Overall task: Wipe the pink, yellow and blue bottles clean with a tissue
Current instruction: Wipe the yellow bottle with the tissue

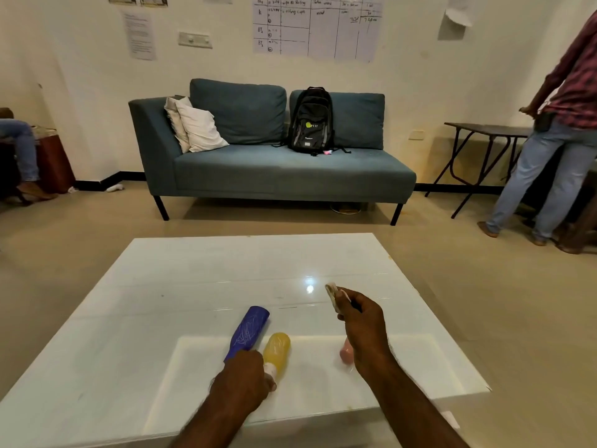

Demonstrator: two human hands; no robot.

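A blue bottle (249,329) with white scribbles lies on the white table (193,279), pointing away from me. Beside it on the right lies a yellow bottle (277,348). My left hand (244,376) is closed around the yellow bottle's white neck end, which it mostly hides. A pink bottle (345,353) rests further right, largely hidden behind my right wrist. My right hand (358,318) hovers above the table, pinching a folded tissue (332,294) between its fingertips, apart from all three bottles.
A teal sofa (274,169) with a black backpack (310,121) and pillows stands beyond the table. A person in jeans (549,150) stands at the right by a dark folding table (484,130). Another person's legs (22,150) show at far left.
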